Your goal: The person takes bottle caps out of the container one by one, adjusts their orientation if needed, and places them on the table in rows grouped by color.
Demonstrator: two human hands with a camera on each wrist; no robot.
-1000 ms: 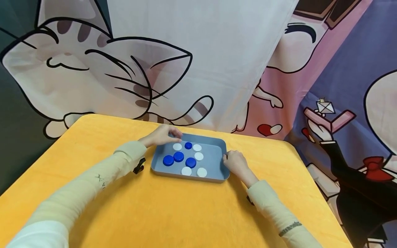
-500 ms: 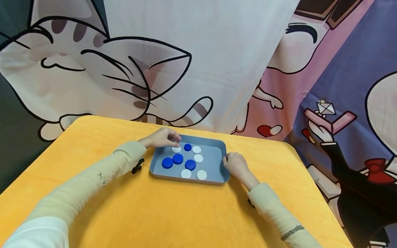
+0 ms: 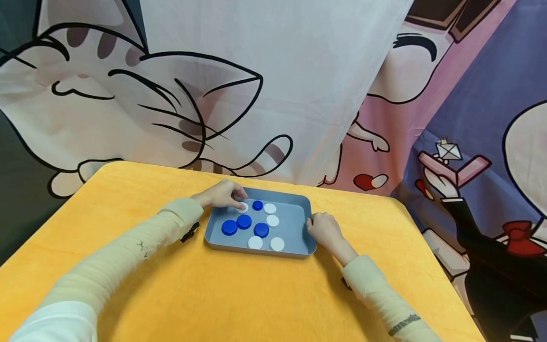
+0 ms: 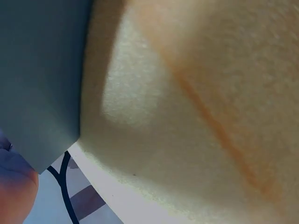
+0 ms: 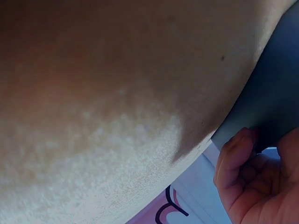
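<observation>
A shallow grey-blue tray (image 3: pixel 296 232) lies on the yellow table, with several blue and white round discs spread inside. My left hand (image 3: pixel 219 194) reaches over its far left corner. The thumb is right at a white disc (image 3: pixel 245 208), partly covering it, and the fingers stand apart from the thumb. A small blue disc (image 3: pixel 257 205) lies just to the right. My right hand (image 3: pixel 325 231) grips the tray's right rim between thumb and curled fingers. In the right wrist view, the right-hand fingers (image 5: pixel 233 163) close on the tray wall (image 5: pixel 266 98). Forearm skin fills much of both wrist views.
Two larger blue discs (image 3: pixel 244 221) sit side by side at the tray's left. More white discs (image 3: pixel 277 244) lie along its near side and right of centre. The yellow table (image 3: pixel 239 299) extends around the tray, and a printed cloth (image 3: pixel 325 71) hangs behind.
My left hand has lowered from the far rim into the tray, its thumb coming down to the white disc. My right hand keeps its grip on the rim. The head view has shifted slightly.
</observation>
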